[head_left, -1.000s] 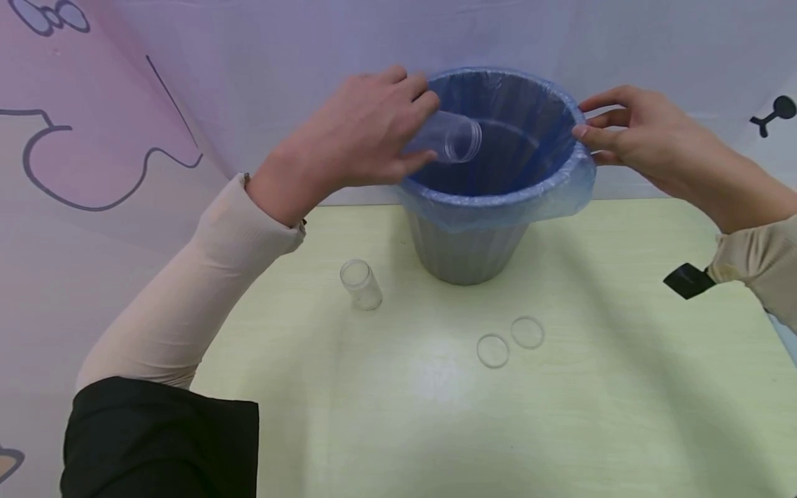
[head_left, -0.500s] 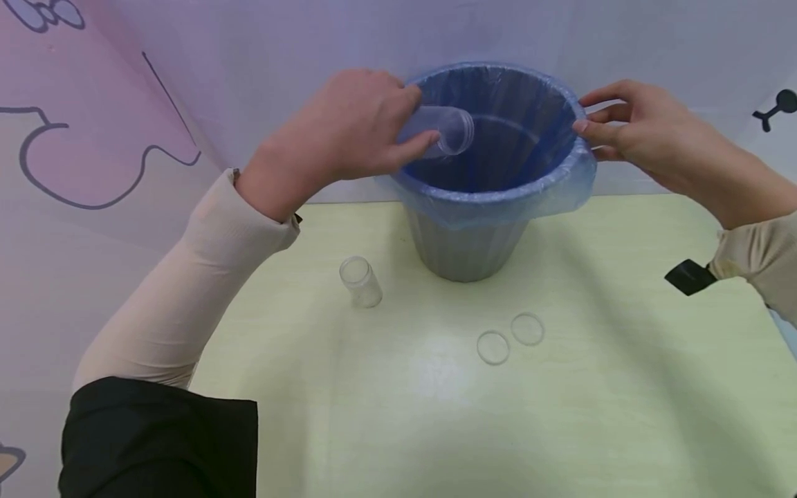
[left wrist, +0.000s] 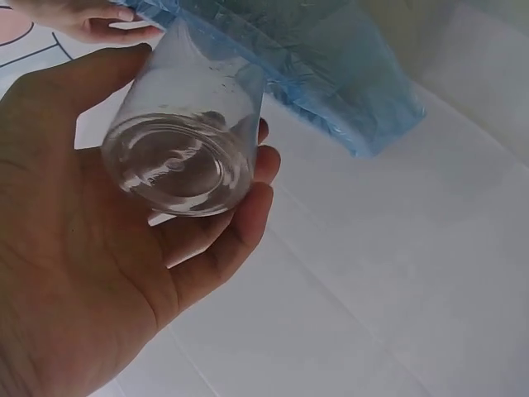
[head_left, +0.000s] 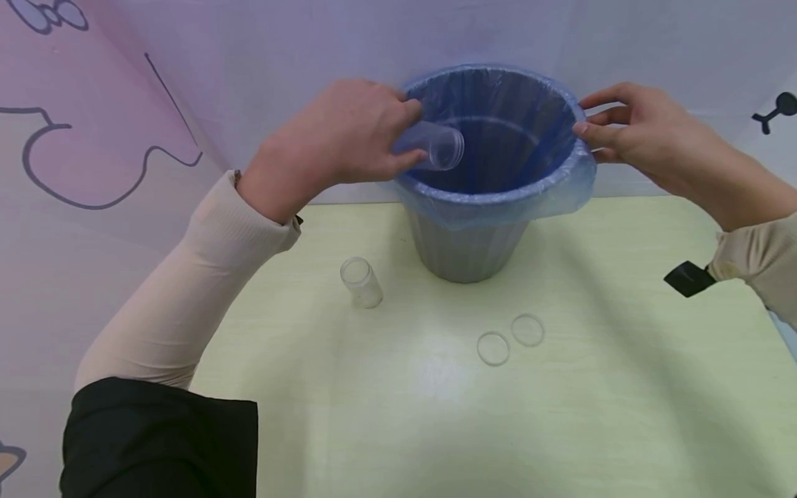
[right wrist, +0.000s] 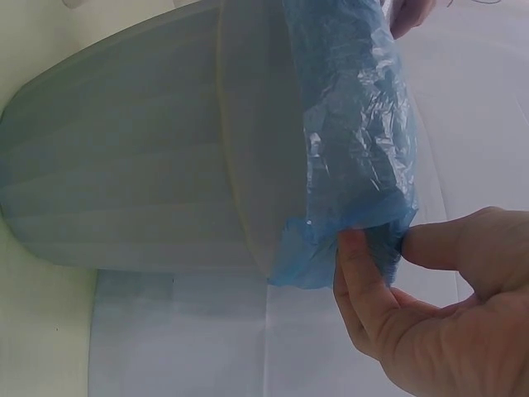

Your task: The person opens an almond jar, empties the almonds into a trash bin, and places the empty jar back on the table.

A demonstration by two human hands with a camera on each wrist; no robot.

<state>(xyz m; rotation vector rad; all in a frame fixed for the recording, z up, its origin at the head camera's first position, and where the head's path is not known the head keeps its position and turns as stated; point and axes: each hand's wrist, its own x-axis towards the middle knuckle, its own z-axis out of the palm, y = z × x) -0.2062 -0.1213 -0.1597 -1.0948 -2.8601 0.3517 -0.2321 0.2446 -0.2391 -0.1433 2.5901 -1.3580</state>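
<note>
My left hand [head_left: 345, 135] grips a clear jar [head_left: 429, 145], fingers and thumb curled round its sides. The jar lies tilted over the left rim of a bin, its mouth pointing right into the opening. Its round base [left wrist: 178, 165] faces the left wrist camera. Grey and ribbed, the bin [head_left: 470, 252] stands upright with a blue plastic liner [head_left: 498, 200] folded over its rim. On the opposite side, my right hand [head_left: 660, 138] pinches the lined rim between thumb and fingers [right wrist: 364, 273]. The bottom of the bin is too dark to make out.
A second clear jar [head_left: 361, 282] stands without a lid on the pale yellow table [head_left: 405, 415], left of the bin. Two thin clear rings [head_left: 493, 348] lie in front of the bin. Behind, a pale wall sheet [head_left: 280, 41] with cartoon drawings rises close to it.
The left hand and its jar have drawn slightly left, after a small rise and dip, with the mouth still over the bin. The right hand holds the same place on the rim.
</note>
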